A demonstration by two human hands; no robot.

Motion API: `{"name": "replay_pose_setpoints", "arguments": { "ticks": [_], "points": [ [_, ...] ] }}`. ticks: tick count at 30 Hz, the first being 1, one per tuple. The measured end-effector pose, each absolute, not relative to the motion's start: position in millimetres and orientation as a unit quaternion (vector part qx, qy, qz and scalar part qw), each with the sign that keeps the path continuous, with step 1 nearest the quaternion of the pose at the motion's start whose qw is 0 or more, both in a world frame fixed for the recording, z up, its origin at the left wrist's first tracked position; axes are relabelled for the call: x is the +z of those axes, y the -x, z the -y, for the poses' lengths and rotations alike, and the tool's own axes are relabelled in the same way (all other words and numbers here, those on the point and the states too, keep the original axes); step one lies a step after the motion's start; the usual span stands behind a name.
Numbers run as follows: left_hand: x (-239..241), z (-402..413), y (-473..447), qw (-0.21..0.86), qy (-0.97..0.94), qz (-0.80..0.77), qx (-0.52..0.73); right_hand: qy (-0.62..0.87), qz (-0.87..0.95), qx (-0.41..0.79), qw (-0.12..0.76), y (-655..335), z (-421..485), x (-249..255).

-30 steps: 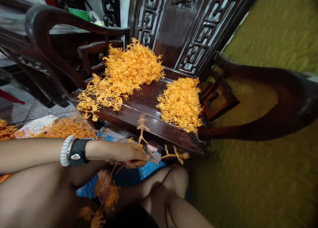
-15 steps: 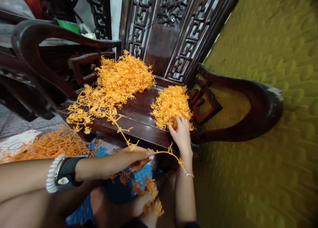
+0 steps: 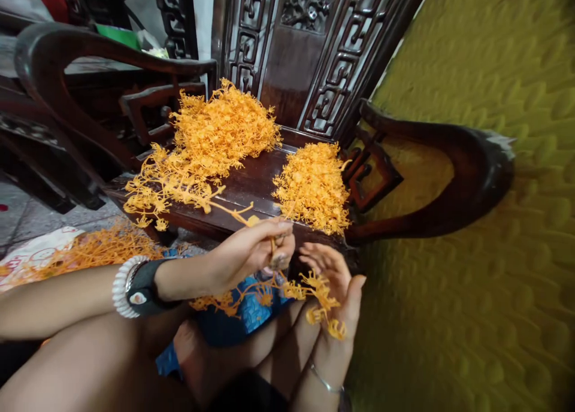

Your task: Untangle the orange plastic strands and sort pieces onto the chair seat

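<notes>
My left hand, with a dark band and a white coil on its wrist, pinches an orange branched strand that has small clawed, flower-like pieces along it. One end of the strand trails toward the heap on the chair; the other hangs below my fingers. My right hand is open and slightly cupped just to the right, fingers apart, with the strand's dangling pieces in front of its palm. Beyond the hands, a large orange heap of the same branched pieces and a smaller, denser pile lie on the seat.
The dark wooden chair seat has curved armrests on both sides and a carved back. Thin orange strands lie on the floor at left. A blue thing is below my hands. A yellow-green textured surface rises at right.
My right hand has left the smaller pile and come down and back to the strand's hanging end, now open. The left hand has moved up and right, still pinching the strand.
</notes>
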State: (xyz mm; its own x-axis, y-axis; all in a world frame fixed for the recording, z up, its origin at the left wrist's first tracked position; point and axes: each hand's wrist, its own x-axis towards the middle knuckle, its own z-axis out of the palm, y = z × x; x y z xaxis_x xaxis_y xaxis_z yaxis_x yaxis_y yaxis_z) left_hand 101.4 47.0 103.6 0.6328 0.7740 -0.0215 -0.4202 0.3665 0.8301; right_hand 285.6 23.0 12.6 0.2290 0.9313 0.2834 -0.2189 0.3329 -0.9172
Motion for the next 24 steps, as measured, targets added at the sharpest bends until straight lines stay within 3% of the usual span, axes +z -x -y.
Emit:
{"name": "replay_pose_setpoints", "arguments": {
  "ticks": [4, 7, 11, 15, 24],
  "points": [
    [98, -52, -115, 0.75, -0.478, -0.275, 0.366, 0.313, 0.405, 0.64, 0.573, -271, 14, 5],
    [86, -59, -125, 0.734, -0.507, -0.318, 0.322, 0.313, 0.392, 0.689, 0.522, -269, 32, 5],
    [69, -61, -133, 0.748, -0.538, -0.34, 0.186, 0.328, 0.329, 0.681, 0.566, -277, 41, 10],
    [55, -51, -131, 0.802, -0.554, -0.212, 0.072, 0.347, 0.223, 0.683, 0.602, -287, 42, 18],
    [49, -54, -100, 0.735, -0.65, -0.194, -0.023, 0.301, 0.177, 0.694, 0.63, -291, 46, 18]
  ]
}}
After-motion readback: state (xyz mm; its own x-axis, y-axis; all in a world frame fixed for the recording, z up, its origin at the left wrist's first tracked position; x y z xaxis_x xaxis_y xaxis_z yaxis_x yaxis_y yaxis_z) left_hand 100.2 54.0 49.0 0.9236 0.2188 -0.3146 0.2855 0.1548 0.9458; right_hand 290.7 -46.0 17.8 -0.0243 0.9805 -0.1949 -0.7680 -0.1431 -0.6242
